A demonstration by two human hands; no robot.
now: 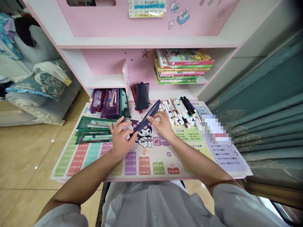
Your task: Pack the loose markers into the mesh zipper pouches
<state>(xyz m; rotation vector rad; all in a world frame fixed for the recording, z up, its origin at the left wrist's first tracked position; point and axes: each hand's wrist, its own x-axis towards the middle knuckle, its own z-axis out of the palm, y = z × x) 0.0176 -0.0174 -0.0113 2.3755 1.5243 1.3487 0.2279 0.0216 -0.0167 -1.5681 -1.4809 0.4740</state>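
A dark blue mesh pouch (149,114) is held tilted above the middle of the desk, between my two hands. My left hand (122,135) pinches its lower left end between thumb and finger, the other fingers spread. At its right side, my right hand (162,125) grips the edge with thumb and fingertips. Whether anything is inside the pouch I cannot tell. To the right lies a pile of white-barrelled markers (177,110), with some black ones on top. Green mesh pouches (94,137) with pens inside lie left of my left hand.
Behind them, purple pouches (110,104) with pens lean by the shelf. Dark and red pouches (142,96) are stacked at the back centre. Books (184,66) lie piled on the shelf. A blurred white item (216,129) lies at the right, near a curtain (267,110).
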